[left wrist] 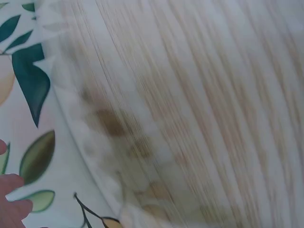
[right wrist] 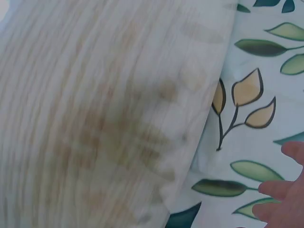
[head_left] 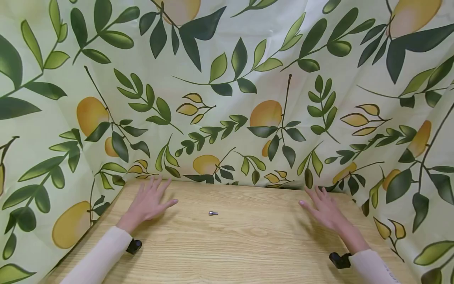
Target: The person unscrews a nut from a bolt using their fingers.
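A small metal screw with a cylindrical head lies on its side on the wooden table, its head toward the left. My left hand hovers over the table's far left part, fingers spread and holding nothing. On the other side my right hand is held over the far right part, its fingers extended and nothing in them. The screw lies between the two hands, nearer the left one. Fingertips of the left hand show at the edge of the left wrist view, and fingers of the right hand in the right wrist view.
The light wooden table ends at a patterned cloth with leaves and fruit, which rises behind it and on both sides. A black wrist device sits at the left sleeve, another black device at the right.
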Demonstrator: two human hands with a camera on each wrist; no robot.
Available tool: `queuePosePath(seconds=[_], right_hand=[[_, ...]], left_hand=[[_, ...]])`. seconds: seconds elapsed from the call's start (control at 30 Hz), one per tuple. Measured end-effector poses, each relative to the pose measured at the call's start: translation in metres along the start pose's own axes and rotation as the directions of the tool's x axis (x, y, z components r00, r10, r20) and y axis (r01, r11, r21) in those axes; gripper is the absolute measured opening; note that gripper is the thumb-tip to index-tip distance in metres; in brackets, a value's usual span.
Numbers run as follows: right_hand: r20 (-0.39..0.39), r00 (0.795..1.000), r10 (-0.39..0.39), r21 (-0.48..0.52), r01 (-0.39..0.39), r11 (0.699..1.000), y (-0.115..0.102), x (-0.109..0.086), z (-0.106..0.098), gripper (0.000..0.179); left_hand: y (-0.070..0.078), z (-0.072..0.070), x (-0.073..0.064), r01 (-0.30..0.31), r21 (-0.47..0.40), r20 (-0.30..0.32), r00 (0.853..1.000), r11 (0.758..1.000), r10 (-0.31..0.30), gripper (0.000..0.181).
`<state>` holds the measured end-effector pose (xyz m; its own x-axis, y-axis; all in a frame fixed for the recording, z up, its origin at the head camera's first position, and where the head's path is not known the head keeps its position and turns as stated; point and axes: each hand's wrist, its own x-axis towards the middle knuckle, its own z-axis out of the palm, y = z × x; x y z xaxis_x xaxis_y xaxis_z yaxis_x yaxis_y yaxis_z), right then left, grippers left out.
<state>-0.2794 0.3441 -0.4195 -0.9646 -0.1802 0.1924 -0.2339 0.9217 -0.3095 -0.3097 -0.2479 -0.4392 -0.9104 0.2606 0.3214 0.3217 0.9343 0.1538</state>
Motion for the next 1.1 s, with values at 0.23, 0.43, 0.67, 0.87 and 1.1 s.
queuePosePath(seconds=[0.23, 0.43, 0.67, 0.87, 1.1], right_hand=[[0.006, 1.0, -0.003, 0.062, 0.002, 0.998, -0.017, 0.001, 0.016, 0.075], [0.028, 1.0, 0.004, 0.103, -0.007, 0.995, -0.035, 0.001, 0.029, 0.077], [0.083, 0.997, 0.005, 0.148, -0.017, 0.989, -0.054, 0.007, 0.046, 0.081], [0.113, 0.994, -0.001, 0.164, -0.018, 0.986, -0.068, 0.011, 0.057, 0.08], [0.133, 0.99, -0.035, 0.196, 0.008, 0.981, -0.081, 0.014, 0.065, 0.075]], left_hand=[[0.018, 0.005, 0.003, -0.015, -0.019, 0.001, 1.0, 1.0, 0.016, 0.085], [0.036, 0.015, 0.006, -0.05, -0.029, -0.003, 0.999, 0.998, 0.05, 0.081], [0.06, 0.027, 0.01, -0.083, -0.048, 0.053, 0.995, 0.995, 0.086, 0.075], [0.08, 0.033, 0.016, -0.11, -0.085, 0.092, 0.989, 0.99, 0.118, 0.066], [0.103, 0.041, 0.026, -0.173, -0.212, 0.114, 0.973, 0.962, 0.2, 0.045]])
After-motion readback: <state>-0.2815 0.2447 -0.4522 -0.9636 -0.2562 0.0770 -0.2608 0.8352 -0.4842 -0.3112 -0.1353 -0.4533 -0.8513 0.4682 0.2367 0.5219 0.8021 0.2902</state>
